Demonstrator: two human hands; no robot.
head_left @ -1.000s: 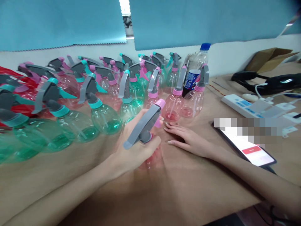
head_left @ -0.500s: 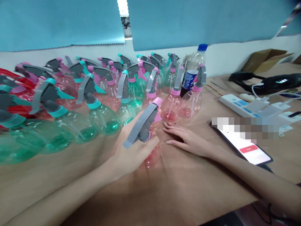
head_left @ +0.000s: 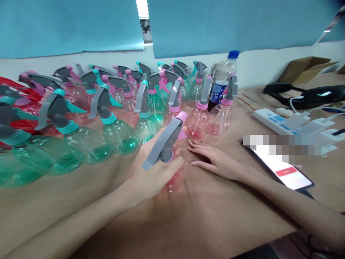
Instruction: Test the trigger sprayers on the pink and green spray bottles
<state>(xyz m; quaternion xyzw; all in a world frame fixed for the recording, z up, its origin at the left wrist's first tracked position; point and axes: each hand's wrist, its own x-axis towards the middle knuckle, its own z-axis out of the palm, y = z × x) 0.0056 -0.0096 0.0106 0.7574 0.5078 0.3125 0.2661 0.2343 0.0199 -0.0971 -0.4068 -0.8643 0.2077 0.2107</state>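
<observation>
A pink spray bottle (head_left: 175, 180) with a grey and pink trigger head stands on the table, and my left hand (head_left: 152, 172) is wrapped round its neck. My palm and fingers cover much of its body. To its right, my right hand (head_left: 212, 158) lies flat on the table, fingers stretched out, holding nothing. Just beyond that hand are two more pink spray bottles (head_left: 196, 124), upright and side by side. Left of my left hand stands a green spray bottle (head_left: 121, 136) with a turquoise collar.
Several more green and pink spray bottles (head_left: 88, 147) crowd the left and back. A soda bottle (head_left: 221, 77) stands behind them. On the right lie a phone (head_left: 285, 171), a white power strip (head_left: 272, 120) with cables, a black device (head_left: 318, 94) and an open cardboard box (head_left: 304, 72).
Both hands and the held spray bottle keep their places. The whole view has only shifted very slightly.
</observation>
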